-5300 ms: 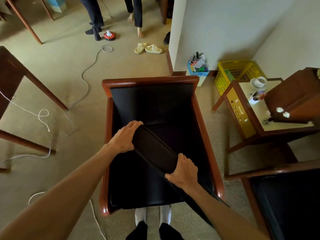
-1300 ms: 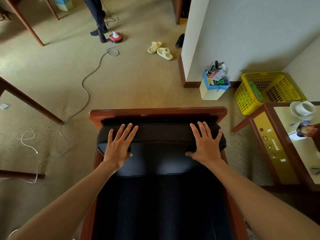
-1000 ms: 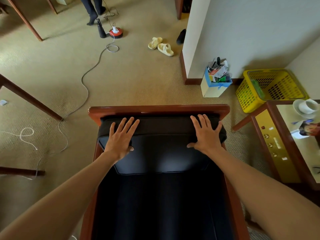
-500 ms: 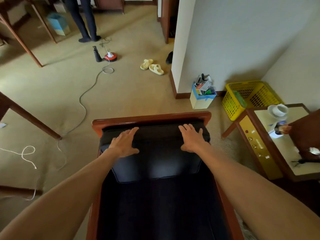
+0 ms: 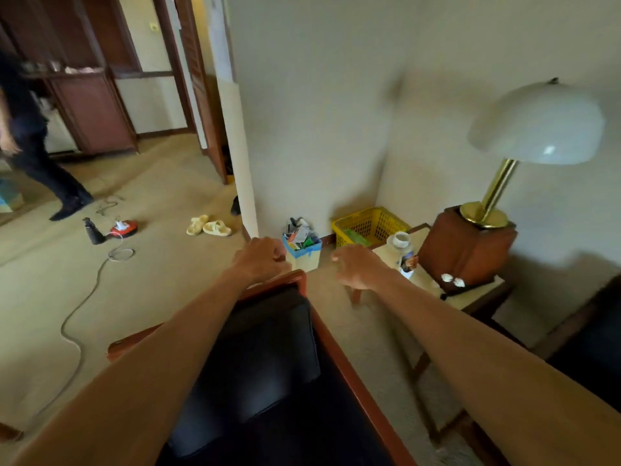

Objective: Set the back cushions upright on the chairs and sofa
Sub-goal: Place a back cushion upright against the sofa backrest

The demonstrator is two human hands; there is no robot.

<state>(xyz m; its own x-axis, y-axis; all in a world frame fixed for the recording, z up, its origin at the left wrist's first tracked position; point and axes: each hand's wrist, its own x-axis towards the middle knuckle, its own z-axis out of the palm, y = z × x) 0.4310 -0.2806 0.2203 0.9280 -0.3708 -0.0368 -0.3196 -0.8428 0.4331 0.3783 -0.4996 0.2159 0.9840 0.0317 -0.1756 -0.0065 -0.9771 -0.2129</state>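
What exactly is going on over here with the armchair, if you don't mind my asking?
A person is straightening seat cushions. The black back cushion stands upright against the back of the wooden armchair. The left hand and right hand are both lifted off it, loosely curled and holding nothing, with the right hand out past the chair toward the side table with the lamp. Part of another dark seat shows at the right edge.

No legible text (frame blurred)
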